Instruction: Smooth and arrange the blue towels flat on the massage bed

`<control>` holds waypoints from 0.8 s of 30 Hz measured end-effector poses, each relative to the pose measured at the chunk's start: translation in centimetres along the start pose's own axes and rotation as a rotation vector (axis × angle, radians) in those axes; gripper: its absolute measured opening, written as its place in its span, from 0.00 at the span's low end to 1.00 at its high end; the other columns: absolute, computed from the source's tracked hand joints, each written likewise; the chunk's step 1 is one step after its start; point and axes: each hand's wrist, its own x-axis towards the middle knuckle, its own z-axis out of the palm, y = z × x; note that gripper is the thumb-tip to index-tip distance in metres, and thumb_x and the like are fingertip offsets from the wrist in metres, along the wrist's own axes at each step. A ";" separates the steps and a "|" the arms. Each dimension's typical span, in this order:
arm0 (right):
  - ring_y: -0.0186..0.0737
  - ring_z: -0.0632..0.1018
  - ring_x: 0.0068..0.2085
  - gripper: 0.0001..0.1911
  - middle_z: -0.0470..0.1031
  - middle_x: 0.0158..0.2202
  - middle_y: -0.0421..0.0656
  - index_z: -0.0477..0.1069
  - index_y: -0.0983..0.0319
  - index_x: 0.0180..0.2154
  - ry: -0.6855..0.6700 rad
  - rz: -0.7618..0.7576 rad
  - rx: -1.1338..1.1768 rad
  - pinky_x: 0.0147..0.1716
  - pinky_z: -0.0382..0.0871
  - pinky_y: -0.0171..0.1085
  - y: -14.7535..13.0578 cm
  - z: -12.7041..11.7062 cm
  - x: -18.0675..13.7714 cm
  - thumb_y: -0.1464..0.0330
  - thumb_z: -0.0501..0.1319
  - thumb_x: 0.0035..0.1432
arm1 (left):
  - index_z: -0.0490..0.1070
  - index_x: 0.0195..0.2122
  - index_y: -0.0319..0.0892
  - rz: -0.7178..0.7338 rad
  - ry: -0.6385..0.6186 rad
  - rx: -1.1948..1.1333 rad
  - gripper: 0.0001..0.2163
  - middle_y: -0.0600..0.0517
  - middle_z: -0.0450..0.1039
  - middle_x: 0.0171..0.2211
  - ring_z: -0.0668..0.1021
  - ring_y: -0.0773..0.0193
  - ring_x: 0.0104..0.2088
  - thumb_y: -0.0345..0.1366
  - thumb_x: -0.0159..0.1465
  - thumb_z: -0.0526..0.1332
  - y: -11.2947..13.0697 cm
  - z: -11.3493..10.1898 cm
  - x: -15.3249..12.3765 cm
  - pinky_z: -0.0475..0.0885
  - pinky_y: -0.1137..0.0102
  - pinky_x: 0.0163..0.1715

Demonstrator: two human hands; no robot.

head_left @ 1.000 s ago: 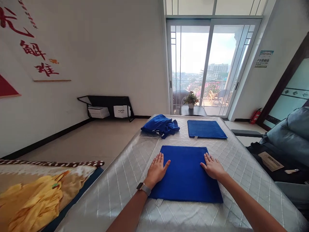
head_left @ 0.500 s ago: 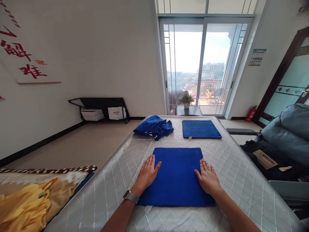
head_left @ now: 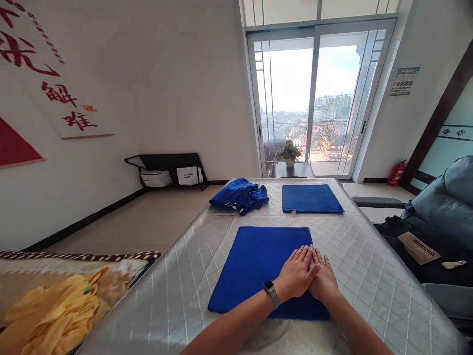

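Observation:
A flat blue cloth square [head_left: 254, 266], possibly folded, lies before me on a silver quilted cover [head_left: 185, 276]. My left hand [head_left: 298, 273], with a watch on its wrist, rests flat at the cloth's right side, its fingers stretched forward. Right beside it, touching it, my right hand [head_left: 325, 280] lies along the right edge with fingers extended. Neither hand grips anything. Farther back on the right is another flat blue cloth [head_left: 312, 198] with a small white tag. A crumpled heap of blue cloth [head_left: 240, 195] sits at the far left.
Yellow cloth [head_left: 70, 308] lies on bedding at the lower left. On the right stand a grey armchair [head_left: 443, 202] and a piece of brown cardboard [head_left: 419, 247]. Beyond the table's far end, a potted plant [head_left: 289, 153] stands on a chair before glass sliding doors.
My left hand has moved from the cloth's left edge across to the right edge, next to my right hand. The right hand stays there. The view has turned slightly left.

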 end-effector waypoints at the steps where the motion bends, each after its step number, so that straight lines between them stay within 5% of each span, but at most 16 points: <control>1: 0.45 0.41 0.73 0.34 0.35 0.74 0.46 0.41 0.67 0.72 0.002 0.000 -0.005 0.69 0.36 0.50 0.0 0.1 0.0 0.69 0.41 0.66 | 0.47 0.72 0.38 0.004 0.007 -0.004 0.30 0.44 0.52 0.71 0.53 0.58 0.71 0.50 0.75 0.35 -0.1 0.3 0.2 0.52 0.59 0.69; 10: 0.46 0.43 0.73 0.40 0.38 0.74 0.48 0.41 0.70 0.71 0.009 0.032 0.039 0.70 0.35 0.50 -0.2 -0.2 0.7 0.51 0.39 0.68 | 0.51 0.71 0.40 -0.134 -0.082 0.079 0.33 0.44 0.50 0.71 0.52 0.57 0.71 0.56 0.73 0.38 -5.4 -2.1 -4.6 0.51 0.57 0.69; 19: 0.46 0.43 0.73 0.41 0.38 0.74 0.47 0.41 0.69 0.72 0.029 0.035 0.038 0.70 0.35 0.51 0.1 0.6 1.1 0.49 0.38 0.68 | 0.49 0.71 0.37 -0.469 -0.051 0.179 0.36 0.42 0.47 0.72 0.52 0.54 0.71 0.58 0.72 0.37 -13.6 -5.4 -13.1 0.51 0.55 0.69; 24: 0.46 0.43 0.73 0.41 0.38 0.74 0.46 0.41 0.68 0.72 0.035 0.038 0.011 0.70 0.36 0.51 0.0 0.8 1.0 0.50 0.39 0.68 | 0.49 0.71 0.33 -0.550 -0.002 0.171 0.38 0.40 0.47 0.72 0.53 0.53 0.71 0.59 0.71 0.36 -15.0 -5.6 -15.0 0.51 0.57 0.69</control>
